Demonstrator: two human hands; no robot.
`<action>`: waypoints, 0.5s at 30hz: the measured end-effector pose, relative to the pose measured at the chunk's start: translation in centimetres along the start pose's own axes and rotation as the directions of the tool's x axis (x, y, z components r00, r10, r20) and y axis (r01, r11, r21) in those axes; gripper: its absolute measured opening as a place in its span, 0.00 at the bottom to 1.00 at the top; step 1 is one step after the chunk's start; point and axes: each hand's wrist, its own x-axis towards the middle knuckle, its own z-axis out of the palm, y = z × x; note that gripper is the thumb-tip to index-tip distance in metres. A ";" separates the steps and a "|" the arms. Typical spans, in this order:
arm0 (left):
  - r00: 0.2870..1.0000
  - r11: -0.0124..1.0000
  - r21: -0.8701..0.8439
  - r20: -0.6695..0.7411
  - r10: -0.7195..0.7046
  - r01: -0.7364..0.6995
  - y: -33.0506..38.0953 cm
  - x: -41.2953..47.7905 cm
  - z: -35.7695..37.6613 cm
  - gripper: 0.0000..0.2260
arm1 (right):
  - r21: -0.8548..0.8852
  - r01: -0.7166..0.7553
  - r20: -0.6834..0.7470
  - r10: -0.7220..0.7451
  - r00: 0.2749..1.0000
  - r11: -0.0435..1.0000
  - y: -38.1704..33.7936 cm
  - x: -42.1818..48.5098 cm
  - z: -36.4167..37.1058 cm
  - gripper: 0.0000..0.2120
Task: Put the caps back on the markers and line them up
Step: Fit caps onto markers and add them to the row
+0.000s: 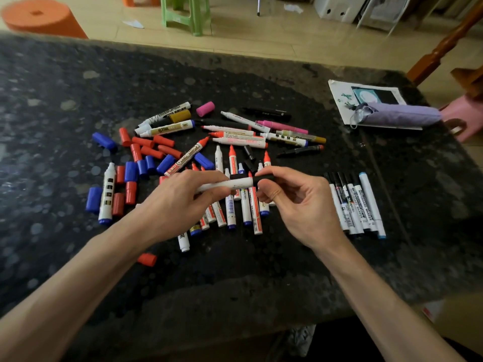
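While left hand (180, 197) grips — marker (230, 184), black cap (264, 178).

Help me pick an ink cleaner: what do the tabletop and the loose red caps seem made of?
Tabletop: likely polished stone, granite perhaps; dark, speckled, faintly glossy. Red caps: probably moulded plastic; uniform colour, smooth satin sheen.

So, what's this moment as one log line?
left hand: holds white marker | right hand: pinches black cap | lined-up markers: right side

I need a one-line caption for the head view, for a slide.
Left hand holds a white marker, right hand pinches the black cap on its end, above scattered markers.
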 end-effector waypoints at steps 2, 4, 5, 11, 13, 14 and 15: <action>0.997 0.998 -0.055 0.070 -0.021 0.025 0.0 0.2 -0.5 0.11 | 0.029 0.000 0.008 0.000 1.000 1.000 -0.3 0.5 -0.7 0.07; 0.995 0.996 -0.040 0.056 -0.077 0.080 -0.5 0.2 -1.7 0.12 | 0.046 0.004 -0.051 -0.002 0.999 0.999 -0.3 1.2 -1.9 0.07; 0.994 0.994 -0.025 0.032 -0.102 0.103 -1.0 0.1 -2.3 0.12 | 0.034 -0.002 -0.086 0.005 0.996 0.999 -0.2 1.5 -2.6 0.07; 0.963 0.969 0.028 -0.121 -0.241 0.246 -2.5 -0.9 -3.5 0.12 | -0.491 -0.077 0.003 0.091 0.996 0.867 2.4 1.9 -2.0 0.11; 0.955 0.966 0.020 -0.155 -0.252 0.258 -2.4 -0.8 -3.6 0.11 | -0.534 -0.082 0.072 0.142 0.987 0.841 2.8 1.9 -0.4 0.15; 0.950 0.962 0.025 -0.166 -0.265 0.272 -2.5 -0.7 -3.7 0.10 | -0.540 -0.073 0.096 0.148 0.984 0.838 2.8 2.1 0.2 0.16; 0.945 0.957 0.031 -0.172 -0.280 0.289 -2.5 -0.7 -3.8 0.09 | -0.547 -0.059 0.107 0.139 0.984 0.835 2.8 2.3 0.7 0.16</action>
